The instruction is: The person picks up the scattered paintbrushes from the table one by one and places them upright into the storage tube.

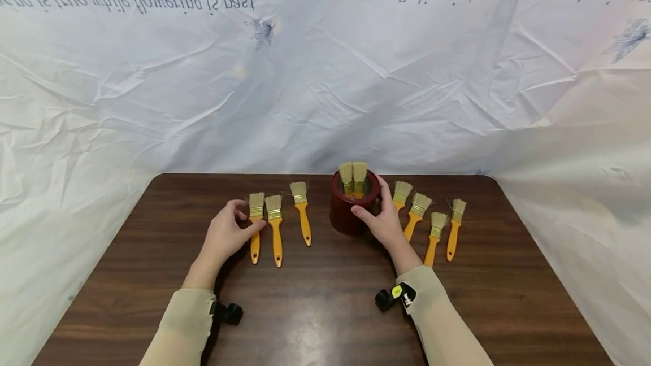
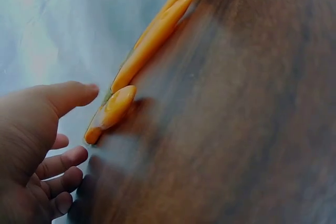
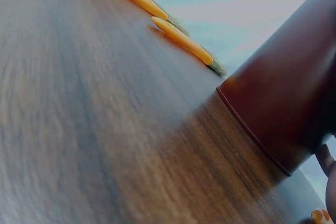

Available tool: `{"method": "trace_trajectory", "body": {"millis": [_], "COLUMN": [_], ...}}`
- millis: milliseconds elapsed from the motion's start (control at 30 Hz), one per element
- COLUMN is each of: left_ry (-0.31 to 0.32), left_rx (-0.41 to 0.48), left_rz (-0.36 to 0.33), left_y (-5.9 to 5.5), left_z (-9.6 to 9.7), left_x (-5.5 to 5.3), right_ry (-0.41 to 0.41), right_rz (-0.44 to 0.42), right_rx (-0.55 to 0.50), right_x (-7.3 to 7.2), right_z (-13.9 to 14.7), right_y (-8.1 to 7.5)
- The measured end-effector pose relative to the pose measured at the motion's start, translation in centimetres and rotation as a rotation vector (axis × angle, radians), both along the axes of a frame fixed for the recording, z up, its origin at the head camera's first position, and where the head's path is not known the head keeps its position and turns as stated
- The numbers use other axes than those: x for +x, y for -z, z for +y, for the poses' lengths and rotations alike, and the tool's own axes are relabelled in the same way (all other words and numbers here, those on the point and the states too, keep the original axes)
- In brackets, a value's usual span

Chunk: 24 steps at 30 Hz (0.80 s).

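My right hand (image 1: 387, 223) grips a dark red cylindrical pot (image 1: 343, 220), thumb at its near rim and fingers round its right side. Two paintbrushes (image 1: 360, 172) stand in the pot, bristles up. At the left, my left hand (image 1: 228, 235) reaches over the leftmost paintbrush (image 1: 255, 248), its thumb across the yellow handle in the head view. In the left wrist view, the thumb and fingers (image 2: 72, 97) are spread apart beside the brush handles. A second paintbrush (image 1: 277, 242) lies just right of that one, and a third paintbrush (image 1: 304, 222) lies nearer the pot.
Right of the pot lie several more paintbrushes (image 1: 455, 233), some partly behind the right hand and forearm. Everything is on a dark wood table (image 1: 315, 309). A pale printed cloth (image 1: 305, 89) hangs behind its far edge.
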<state>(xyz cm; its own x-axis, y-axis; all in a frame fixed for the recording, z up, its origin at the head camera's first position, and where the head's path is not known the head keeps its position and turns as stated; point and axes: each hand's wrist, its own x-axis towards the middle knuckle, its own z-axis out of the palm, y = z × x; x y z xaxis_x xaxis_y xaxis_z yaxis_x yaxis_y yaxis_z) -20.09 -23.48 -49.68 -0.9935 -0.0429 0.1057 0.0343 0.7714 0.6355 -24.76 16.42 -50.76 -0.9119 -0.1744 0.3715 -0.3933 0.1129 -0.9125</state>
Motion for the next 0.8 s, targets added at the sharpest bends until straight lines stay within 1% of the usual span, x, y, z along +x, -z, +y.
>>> {"method": "trace_trajectory", "body": {"millis": [133, 333, 500, 800], "left_ry": [0.009, -0.031, -0.047, -0.052], "left_rx": [-0.025, -0.062, -0.08, -0.079], "left_rz": [-0.014, 0.025, 0.05, 0.032], "left_y": [-0.01, -0.05, -0.13, -0.4], "left_z": [0.06, -0.06, -0.19, -0.28], "left_x": [0.06, -0.02, -0.05, 0.19], "right_ry": [-0.002, -0.002, -0.001, 0.0], "right_rz": [0.002, 0.008, 0.006, 0.012], "right_rx": [0.001, -0.002, -0.004, 0.002], "right_x": [0.08, 0.1, 0.05, 0.06], "right_z": [-0.04, 0.02, 0.05, -0.01], "right_y": [-0.05, -0.04, -0.06, -0.06]}}
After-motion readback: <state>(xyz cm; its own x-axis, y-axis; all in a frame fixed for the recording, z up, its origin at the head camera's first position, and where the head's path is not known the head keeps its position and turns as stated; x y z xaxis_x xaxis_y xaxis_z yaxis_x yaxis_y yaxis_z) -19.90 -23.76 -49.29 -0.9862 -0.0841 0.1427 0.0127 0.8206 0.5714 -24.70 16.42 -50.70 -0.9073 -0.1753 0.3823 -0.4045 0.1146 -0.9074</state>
